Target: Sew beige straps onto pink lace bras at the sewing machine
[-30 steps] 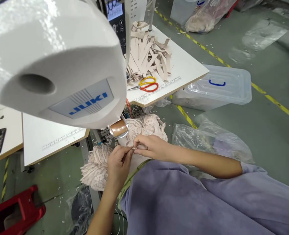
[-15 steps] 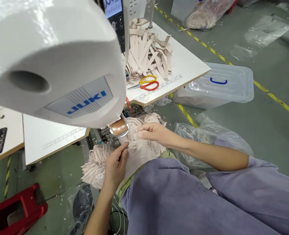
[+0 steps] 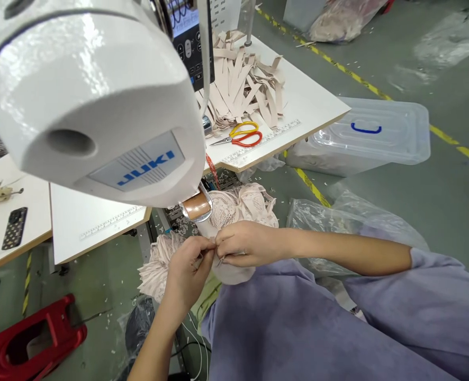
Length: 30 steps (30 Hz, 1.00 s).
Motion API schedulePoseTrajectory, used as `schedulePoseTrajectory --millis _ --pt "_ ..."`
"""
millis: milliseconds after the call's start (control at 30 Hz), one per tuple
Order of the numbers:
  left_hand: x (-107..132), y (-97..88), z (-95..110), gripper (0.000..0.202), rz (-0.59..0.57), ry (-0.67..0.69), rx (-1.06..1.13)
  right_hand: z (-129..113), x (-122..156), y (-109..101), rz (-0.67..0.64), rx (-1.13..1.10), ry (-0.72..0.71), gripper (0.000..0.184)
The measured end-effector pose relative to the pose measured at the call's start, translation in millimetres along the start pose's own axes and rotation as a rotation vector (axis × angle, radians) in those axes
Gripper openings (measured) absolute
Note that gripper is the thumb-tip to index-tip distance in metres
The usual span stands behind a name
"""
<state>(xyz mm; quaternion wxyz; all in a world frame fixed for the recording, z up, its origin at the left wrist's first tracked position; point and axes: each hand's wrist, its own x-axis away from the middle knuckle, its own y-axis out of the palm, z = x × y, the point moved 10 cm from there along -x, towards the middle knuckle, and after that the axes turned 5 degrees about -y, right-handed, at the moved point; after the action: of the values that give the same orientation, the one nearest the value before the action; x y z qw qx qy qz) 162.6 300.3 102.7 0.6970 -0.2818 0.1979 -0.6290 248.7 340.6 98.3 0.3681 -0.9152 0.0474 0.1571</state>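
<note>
A beige lace bra lies over the front of the sewing machine, its cups just past the needle area. My left hand pinches the bra's edge between thumb and forefinger. Against those fingertips, my right hand is closed on the same edge, fingers curled over it. What exactly sits between the fingertips is too small to make out. Below my right hand hangs a smooth pale panel of the garment. Left of my left hand bunches more gathered lace fabric.
Scissors with yellow and red handles lie beside a heap of beige strips on the white table. A lidded clear bin stands right of it. A phone rests at left, above a red stool.
My right hand has come down and left to meet my left hand at the bra's edge. The view has shifted slightly, and more of both cups shows.
</note>
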Motion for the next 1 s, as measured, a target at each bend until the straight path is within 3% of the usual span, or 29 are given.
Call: schedulePoseTrajectory --millis 233,367,433,500,600,667,867,1000 --pt "-4 -1.2 -1 0.009 -0.009 -0.074 -0.057 -14 1 -2 0.132 0.213 -0.065 0.028" --pt "-12 10.0 -11 0.012 -0.08 -0.132 -0.112 6 5 4 0.203 0.1 0.11 0.026" --pt "-15 18.5 -20 0.01 -0.094 -0.175 -0.023 15 9 3 0.28 -0.048 0.19 0.021" --pt "-16 25.9 -28 0.006 -0.037 -0.226 0.215 20 13 -2 0.385 -0.198 0.245 0.017" --pt "-10 32.4 -38 0.009 0.169 -0.311 0.614 21 16 -14 0.5 -0.312 0.273 0.015" --pt "-3 31.1 -41 0.015 0.304 -0.331 0.68 16 14 -22 0.521 -0.29 0.254 0.016" --pt "1 2.5 -12 0.015 0.423 -0.071 0.182 7 11 -29 0.423 -0.124 0.235 0.023" --pt "0 -7.2 -1 0.016 0.481 0.052 -0.04 17 12 -27 0.37 -0.233 0.321 0.02"
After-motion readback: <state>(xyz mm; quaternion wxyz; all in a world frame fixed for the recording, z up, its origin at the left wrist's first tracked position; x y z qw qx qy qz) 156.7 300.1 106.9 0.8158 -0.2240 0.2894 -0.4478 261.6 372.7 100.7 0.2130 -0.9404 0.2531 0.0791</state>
